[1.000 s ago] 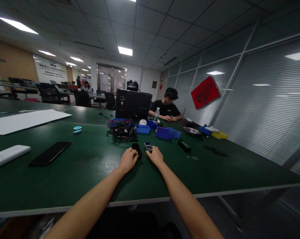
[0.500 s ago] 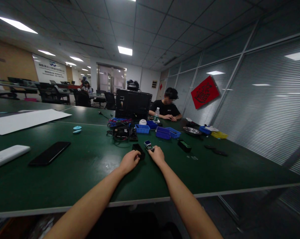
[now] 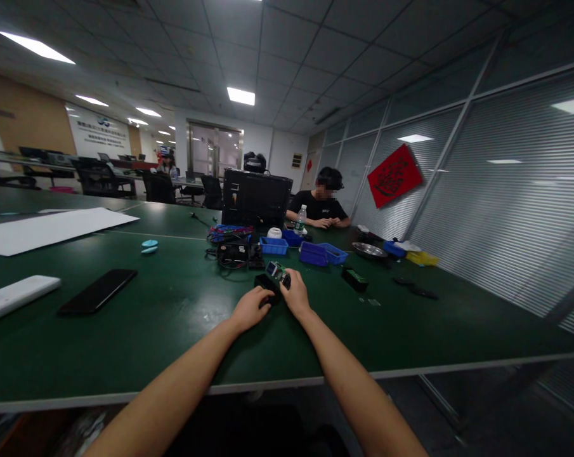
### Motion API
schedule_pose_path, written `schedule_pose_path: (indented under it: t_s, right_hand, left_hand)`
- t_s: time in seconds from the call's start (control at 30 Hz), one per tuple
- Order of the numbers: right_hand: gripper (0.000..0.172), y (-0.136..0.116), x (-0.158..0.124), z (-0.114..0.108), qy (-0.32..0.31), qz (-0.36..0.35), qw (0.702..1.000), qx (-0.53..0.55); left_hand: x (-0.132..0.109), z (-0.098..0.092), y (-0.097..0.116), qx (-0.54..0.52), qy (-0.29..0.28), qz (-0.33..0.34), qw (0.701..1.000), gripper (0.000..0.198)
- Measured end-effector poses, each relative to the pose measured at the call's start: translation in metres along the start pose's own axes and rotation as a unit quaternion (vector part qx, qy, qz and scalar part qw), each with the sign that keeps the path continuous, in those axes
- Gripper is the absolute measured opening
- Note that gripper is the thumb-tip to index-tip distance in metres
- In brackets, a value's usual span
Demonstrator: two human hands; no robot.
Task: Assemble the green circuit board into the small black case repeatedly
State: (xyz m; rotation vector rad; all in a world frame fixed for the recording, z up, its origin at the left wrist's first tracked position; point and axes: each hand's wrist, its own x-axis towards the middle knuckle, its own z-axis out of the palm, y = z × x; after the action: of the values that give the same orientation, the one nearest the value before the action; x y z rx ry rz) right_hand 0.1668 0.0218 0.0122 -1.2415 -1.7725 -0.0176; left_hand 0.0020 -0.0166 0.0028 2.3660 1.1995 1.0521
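Observation:
My left hand [image 3: 248,308] is closed round a small black block [image 3: 266,282] resting on the green table [image 3: 172,317]. My right hand [image 3: 293,295] pinches a small green circuit module [image 3: 277,271] with a blue face and holds it tilted just above the black block. The two hands are close together, almost touching. Fine details of the module are too small to make out.
A black phone [image 3: 99,291] and a white bar [image 3: 18,296] lie at the left. Blue bins [image 3: 273,245], cables [image 3: 232,254], a black case [image 3: 255,198] and a metal dish [image 3: 368,250] stand behind my hands. A person sits at the far side. White sheet [image 3: 53,228] far left.
My right hand has lifted the green module off the table and brought it left over the black block. My left hand shifted slightly right with the block.

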Motion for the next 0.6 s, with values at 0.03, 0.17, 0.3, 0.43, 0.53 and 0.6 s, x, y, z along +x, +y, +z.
schedule_pose_path:
  t_s: [0.03,0.17,0.3,0.43,0.53,0.6]
  right_hand:
    - [0.035,-0.001,0.000,0.001,-0.003,-0.002,1.000,0.004]
    - [0.034,0.000,0.000,0.001,0.005,0.038,0.999,0.017]
    - [0.031,0.003,0.003,-0.002,-0.002,0.130,0.991,0.043]
    - [0.032,0.005,0.005,-0.002,-0.022,0.220,0.964,0.146]
    - [0.033,0.008,0.008,-0.001,-0.013,0.278,0.932,0.234]
    - [0.031,0.014,0.009,-0.002,-0.004,0.314,0.912,0.264]
  left_hand:
    - [0.000,0.000,0.000,-0.002,-0.002,0.002,1.000,0.035]
    - [0.000,-0.002,0.003,0.002,-0.007,-0.002,1.000,0.033]
    - [0.000,-0.004,0.005,0.036,0.001,-0.013,0.999,0.020]
    - [0.000,-0.006,0.009,0.080,0.043,-0.011,0.996,0.014]
    - [-0.001,-0.006,0.011,0.090,0.074,-0.015,0.993,0.012]
    - [-0.002,-0.005,0.012,0.086,0.075,-0.012,0.993,0.011]
